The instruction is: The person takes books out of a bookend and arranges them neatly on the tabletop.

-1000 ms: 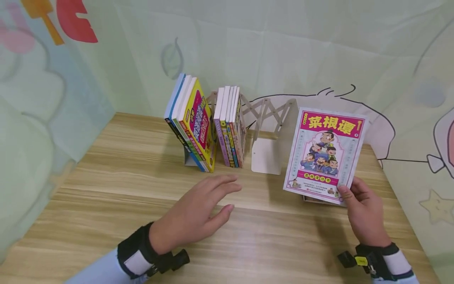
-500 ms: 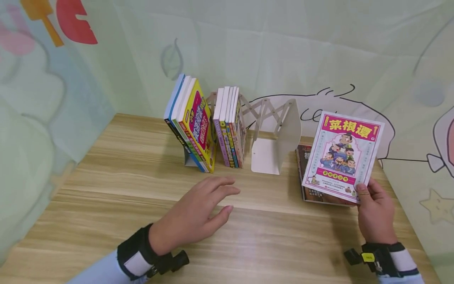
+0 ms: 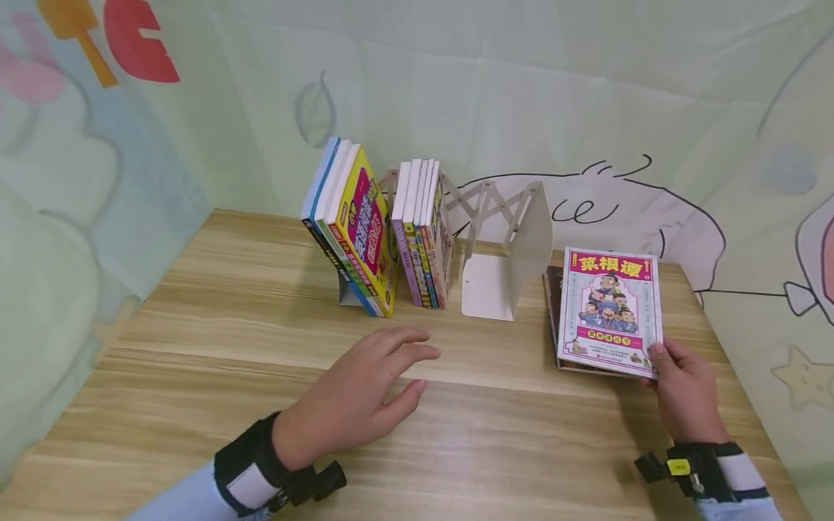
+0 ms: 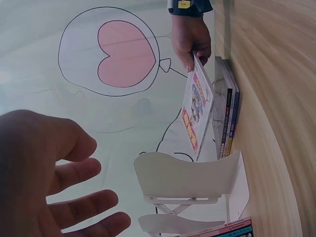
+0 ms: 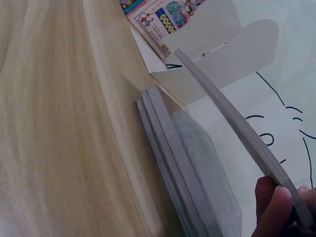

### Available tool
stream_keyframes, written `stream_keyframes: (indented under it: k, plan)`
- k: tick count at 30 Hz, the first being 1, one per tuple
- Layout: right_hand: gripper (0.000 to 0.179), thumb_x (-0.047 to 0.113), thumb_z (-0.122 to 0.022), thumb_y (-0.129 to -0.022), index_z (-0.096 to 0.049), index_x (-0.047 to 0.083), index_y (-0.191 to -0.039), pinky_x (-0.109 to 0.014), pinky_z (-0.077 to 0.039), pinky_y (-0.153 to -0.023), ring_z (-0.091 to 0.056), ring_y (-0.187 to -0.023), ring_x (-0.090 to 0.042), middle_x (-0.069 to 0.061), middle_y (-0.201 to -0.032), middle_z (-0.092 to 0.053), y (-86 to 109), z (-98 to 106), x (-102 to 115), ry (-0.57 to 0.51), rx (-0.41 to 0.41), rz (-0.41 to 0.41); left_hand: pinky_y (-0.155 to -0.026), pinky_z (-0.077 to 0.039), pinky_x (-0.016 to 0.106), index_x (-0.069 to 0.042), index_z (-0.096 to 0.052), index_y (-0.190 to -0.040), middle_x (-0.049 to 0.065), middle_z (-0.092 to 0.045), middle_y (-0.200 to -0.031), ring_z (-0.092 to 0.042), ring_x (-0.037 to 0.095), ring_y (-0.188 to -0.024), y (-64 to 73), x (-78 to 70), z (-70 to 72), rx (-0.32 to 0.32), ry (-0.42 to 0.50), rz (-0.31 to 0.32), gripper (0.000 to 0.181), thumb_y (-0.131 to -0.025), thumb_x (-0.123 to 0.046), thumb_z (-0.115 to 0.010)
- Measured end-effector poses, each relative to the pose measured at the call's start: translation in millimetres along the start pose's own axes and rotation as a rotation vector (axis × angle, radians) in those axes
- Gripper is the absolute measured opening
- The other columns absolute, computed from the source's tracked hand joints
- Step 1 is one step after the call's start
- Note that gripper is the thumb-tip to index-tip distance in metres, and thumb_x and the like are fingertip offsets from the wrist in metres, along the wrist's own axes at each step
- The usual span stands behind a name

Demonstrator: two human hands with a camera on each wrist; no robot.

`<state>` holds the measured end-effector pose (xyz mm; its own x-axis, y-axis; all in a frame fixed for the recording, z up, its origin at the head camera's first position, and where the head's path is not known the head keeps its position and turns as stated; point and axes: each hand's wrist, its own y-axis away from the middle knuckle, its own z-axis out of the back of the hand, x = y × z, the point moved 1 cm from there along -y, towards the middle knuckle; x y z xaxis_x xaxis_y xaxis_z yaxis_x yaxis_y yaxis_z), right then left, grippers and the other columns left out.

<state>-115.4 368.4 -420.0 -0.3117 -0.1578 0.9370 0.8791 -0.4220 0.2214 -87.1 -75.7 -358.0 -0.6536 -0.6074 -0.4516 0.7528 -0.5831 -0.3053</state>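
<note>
My right hand (image 3: 689,391) pinches the lower right corner of a thin book with a pink-and-white cartoon cover (image 3: 610,311). Beneath it lies a short stack of books (image 5: 173,163), dark-covered on top and mostly hidden in the head view. Both wrist views show the held book tilted above that stack, with a gap between them. My left hand (image 3: 357,394) is over the table left of centre, fingers spread and holding nothing. Closest ahead of it stand several upright books (image 3: 422,231) and a leaning group with a yellow cover (image 3: 365,231).
A beige metal expanding bookend rack (image 3: 534,250) holds the upright books, its right section without books. The wooden table (image 3: 456,449) meets a printed cloth wall (image 3: 417,87) at the back. The table's right edge runs close past my right hand.
The pink-and-white book has moved right, away from the rack, then come down over the stack, its cover squarer to the stack. My left hand has hardly moved.
</note>
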Motion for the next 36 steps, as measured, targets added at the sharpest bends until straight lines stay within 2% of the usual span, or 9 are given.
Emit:
stream_keyframes:
  k: [6,15,21,25,26,28,31,33,36]
  plan:
    - [0.063,0.039,-0.040,-0.106,-0.032,0.000,-0.155,-0.022,-0.053,-0.061,-0.054,-0.080,-0.007,0.001,-0.113,-0.056,-1.9,-3,-5,0.217,-0.019,-0.030,-0.109,-0.045,0.042,-0.016,-0.062,-0.132,0.005,-0.055,-0.143,-0.052,0.020,-0.133,0.4,-0.4,-0.9,-0.026,0.013,-0.019,0.036,-0.098,-0.027,-0.061]
    - [0.063,0.039,-0.042,-0.106,-0.033,0.000,-0.154,-0.024,-0.053,-0.057,-0.055,-0.075,-0.006,0.006,-0.105,-0.056,-7.9,-4,-9,0.218,-0.019,-0.041,-0.109,-0.046,0.042,-0.015,-0.063,-0.132,0.005,-0.055,-0.143,-0.052,0.020,-0.133,1.1,-0.4,-2.1,-0.033,0.029,-0.018,0.036,-0.097,-0.026,-0.061]
    - [0.068,0.047,-0.041,-0.104,-0.030,0.006,-0.157,-0.025,-0.054,-0.063,-0.055,-0.082,-0.008,-0.011,-0.128,-0.053,-11.8,-4,-10,0.271,0.001,-0.083,-0.109,-0.046,0.042,-0.016,-0.061,-0.134,0.005,-0.055,-0.143,-0.052,0.021,-0.132,1.7,-0.1,-4.1,-0.026,0.016,-0.021,0.038,-0.098,-0.027,-0.060]
    - [0.074,0.054,-0.046,-0.101,-0.026,0.012,-0.159,-0.026,-0.054,-0.065,-0.053,-0.095,-0.018,-0.018,-0.146,-0.044,-12.6,-5,-7,0.366,0.026,-0.074,-0.109,-0.046,0.043,-0.017,-0.061,-0.135,0.005,-0.055,-0.143,-0.053,0.021,-0.132,1.9,-0.2,-5.0,-0.026,0.005,-0.022,0.039,-0.098,-0.028,-0.060]
    - [0.076,0.054,-0.048,-0.100,-0.023,0.013,-0.160,-0.028,-0.053,-0.068,-0.052,-0.102,-0.022,-0.020,-0.149,-0.041,-12.8,-5,-7,0.389,0.035,-0.066,-0.109,-0.046,0.043,-0.017,-0.061,-0.135,0.005,-0.055,-0.143,-0.053,0.021,-0.132,1.9,-0.2,-5.1,-0.027,0.003,-0.022,0.039,-0.097,-0.028,-0.060]
    - [0.080,0.053,-0.050,-0.100,-0.017,0.013,-0.161,-0.039,-0.056,-0.086,-0.049,-0.121,-0.033,-0.024,-0.157,-0.033,-13.2,-5,-6,0.435,0.052,-0.042,-0.109,-0.046,0.043,-0.017,-0.061,-0.135,0.005,-0.055,-0.143,-0.053,0.021,-0.132,2.1,-0.3,-5.5,-0.027,0.001,-0.025,0.039,-0.097,-0.028,-0.061]
    - [0.084,0.050,-0.051,-0.100,-0.010,0.011,-0.161,-0.058,-0.041,-0.108,-0.032,-0.142,-0.046,-0.028,-0.162,-0.021,-13.3,-6,-5,0.489,0.064,-0.013,-0.109,-0.046,0.043,-0.018,-0.062,-0.134,0.005,-0.055,-0.143,-0.053,0.021,-0.132,2.4,-0.3,-6.2,-0.027,0.000,-0.026,0.038,-0.097,-0.027,-0.061]
    - [0.085,0.048,-0.052,-0.100,-0.007,0.009,-0.161,-0.066,-0.029,-0.113,-0.024,-0.145,-0.050,-0.030,-0.161,-0.019,-13.0,-7,-5,0.520,0.064,0.007,-0.109,-0.046,0.042,-0.018,-0.062,-0.134,0.005,-0.055,-0.143,-0.053,0.021,-0.131,2.6,-0.2,-6.7,-0.028,0.001,-0.028,0.038,-0.097,-0.027,-0.061]
    - [0.086,0.047,-0.053,-0.100,-0.007,0.008,-0.161,-0.067,-0.031,-0.110,-0.028,-0.142,-0.052,-0.032,-0.159,-0.022,-11.6,-7,-6,0.556,0.056,0.026,-0.108,-0.046,0.042,-0.018,-0.062,-0.134,0.005,-0.055,-0.142,-0.053,0.020,-0.131,2.7,0.2,-7.4,-0.033,0.002,-0.032,0.038,-0.097,-0.027,-0.062]
